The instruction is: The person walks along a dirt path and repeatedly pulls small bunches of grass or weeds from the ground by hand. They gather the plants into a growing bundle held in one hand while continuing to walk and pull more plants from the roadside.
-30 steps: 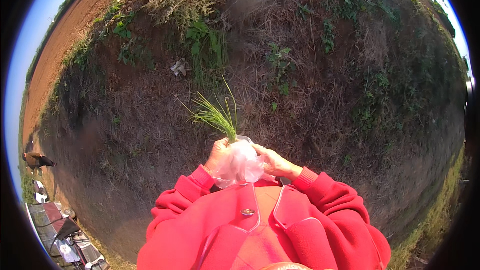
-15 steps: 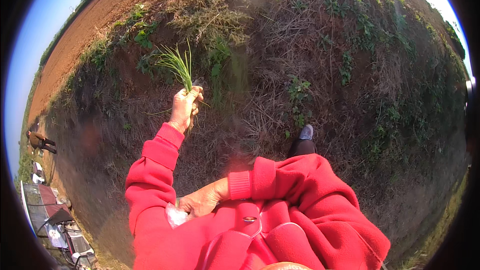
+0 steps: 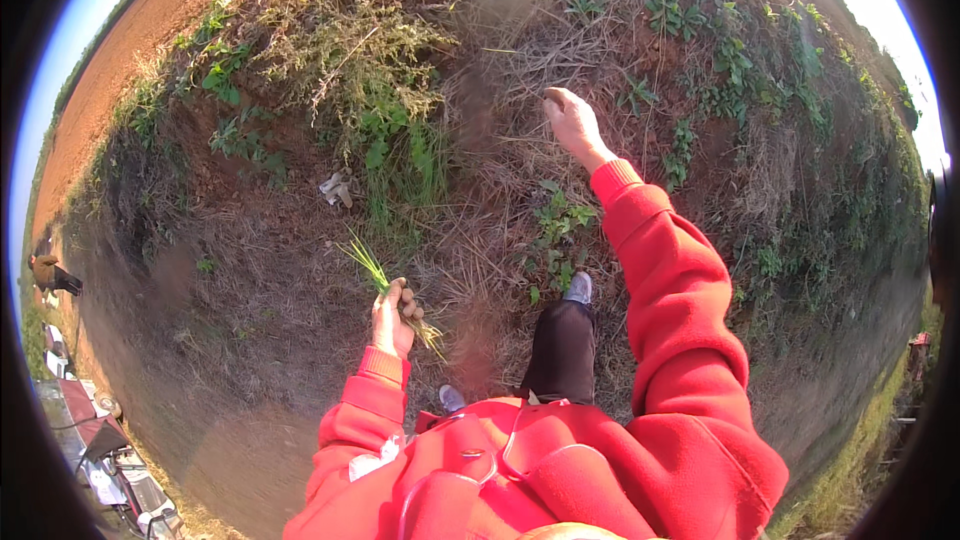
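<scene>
My left hand (image 3: 393,317) is closed around a small bunch of green grass blades (image 3: 368,263), held low beside my left leg, with the roots hanging below the fist. My right hand (image 3: 572,121) is stretched forward over dry straw and weeds, fingers curled loosely, and I see nothing in it. Both arms wear red sleeves. A clear plastic bag (image 3: 372,460) sticks out at my left hip.
Dry grass and green weeds (image 3: 385,130) cover the sloping ground ahead. A pale scrap of litter (image 3: 335,188) lies left of centre. My shoes (image 3: 578,287) stand on straw. Another person (image 3: 50,275) and parked gear sit far left. Bare red soil lies at the upper left.
My left hand, holding the grass, has dropped from raised ahead to beside my leg. My right arm has swung out forward from my waist. I have stepped forward.
</scene>
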`<state>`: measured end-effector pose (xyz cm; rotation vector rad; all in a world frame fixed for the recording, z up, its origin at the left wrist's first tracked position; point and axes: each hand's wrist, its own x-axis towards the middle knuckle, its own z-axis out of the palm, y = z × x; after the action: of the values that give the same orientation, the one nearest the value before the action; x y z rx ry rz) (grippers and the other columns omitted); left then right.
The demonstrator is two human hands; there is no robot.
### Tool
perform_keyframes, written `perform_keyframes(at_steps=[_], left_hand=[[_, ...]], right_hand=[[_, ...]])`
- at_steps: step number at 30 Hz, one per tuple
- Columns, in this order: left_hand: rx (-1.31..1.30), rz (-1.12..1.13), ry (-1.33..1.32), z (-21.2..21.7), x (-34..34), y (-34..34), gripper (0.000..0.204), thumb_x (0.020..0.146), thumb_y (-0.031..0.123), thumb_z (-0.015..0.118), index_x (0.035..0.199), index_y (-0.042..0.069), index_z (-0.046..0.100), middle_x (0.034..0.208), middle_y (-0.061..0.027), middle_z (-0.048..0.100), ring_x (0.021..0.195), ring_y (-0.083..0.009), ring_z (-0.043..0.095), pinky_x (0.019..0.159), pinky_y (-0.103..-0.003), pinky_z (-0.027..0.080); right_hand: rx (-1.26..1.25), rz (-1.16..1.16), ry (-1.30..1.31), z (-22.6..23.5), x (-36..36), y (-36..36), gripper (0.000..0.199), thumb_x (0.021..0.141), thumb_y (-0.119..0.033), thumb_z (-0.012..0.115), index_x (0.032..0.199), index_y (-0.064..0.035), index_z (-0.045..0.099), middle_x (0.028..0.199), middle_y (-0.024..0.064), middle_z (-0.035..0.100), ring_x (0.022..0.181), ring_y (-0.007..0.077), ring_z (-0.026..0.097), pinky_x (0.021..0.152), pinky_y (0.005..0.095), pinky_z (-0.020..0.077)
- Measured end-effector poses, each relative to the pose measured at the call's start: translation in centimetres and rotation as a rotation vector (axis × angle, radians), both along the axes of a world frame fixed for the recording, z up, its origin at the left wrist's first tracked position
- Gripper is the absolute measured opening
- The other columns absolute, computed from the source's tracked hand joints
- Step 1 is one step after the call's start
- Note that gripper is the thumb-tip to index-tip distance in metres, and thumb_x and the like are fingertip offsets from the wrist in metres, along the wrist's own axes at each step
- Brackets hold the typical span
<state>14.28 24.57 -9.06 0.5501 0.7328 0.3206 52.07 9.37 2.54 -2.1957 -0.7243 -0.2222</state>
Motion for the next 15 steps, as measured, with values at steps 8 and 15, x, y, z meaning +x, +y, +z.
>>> perform_keyframes(at_steps=[8,15], left_hand=[[-0.053,0.174,0.117,-3.4,1.9,-1.5,0.013,0.088,0.023,0.058,0.092,0.011,0.056,0.068,0.0028,0.050,0.050,-0.0082,0.039,0.047,-0.027,0.034],[-0.084,0.264,0.195,-5.3,3.0,-3.2,0.011,0.089,0.022,0.056,0.093,0.011,0.055,0.069,0.0018,0.050,0.051,-0.0089,0.040,0.049,-0.028,0.035]], right_hand=[[-0.153,0.118,-0.431,-4.1,12.9,7.3,0.026,0.081,-0.016,0.054,0.104,-0.0045,0.058,0.105,0.0147,0.058,0.104,0.0341,0.051,0.084,0.0427,0.0452],[0.480,0.302,0.330,-7.4,17.6,10.2,0.025,0.095,-0.020,0.041,0.101,-0.0013,0.057,0.058,0.0033,0.054,0.057,0.0116,0.053,0.060,0.0264,0.0457]])
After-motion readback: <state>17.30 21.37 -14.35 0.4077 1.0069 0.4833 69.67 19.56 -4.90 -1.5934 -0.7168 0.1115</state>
